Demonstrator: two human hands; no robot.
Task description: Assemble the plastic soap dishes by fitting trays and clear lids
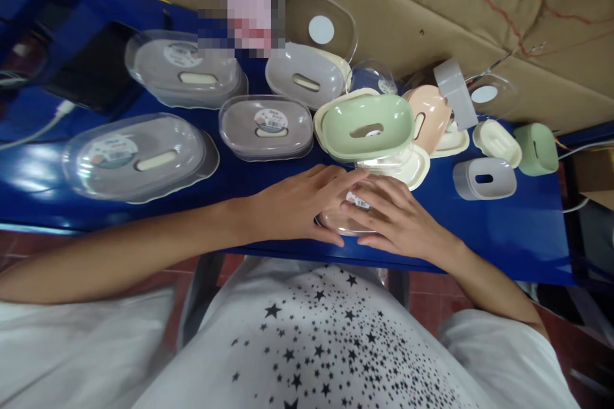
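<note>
My left hand (307,201) lies over the left end of a peach-pink oval plastic box (336,220) with a clear lid and a white label. Its fingers reach across the top, and the thumb is at the near edge. From the other side, my right hand (400,217) spans the box's right end, fingers slightly spread on the lid, thumb near the front. Both hands hold the box between them near the table's front edge; much of it is hidden. Just behind are a glossy green oval tray (369,134) with a slot and a cream part (415,169).
Lidded grey oval boxes (139,160) stand left on the blue table (518,236). Right are a peach slotted tray (429,118), a small grey box (484,179), a green one (536,150) and a grey roll (455,94). Brown cardboard (407,6) borders the back.
</note>
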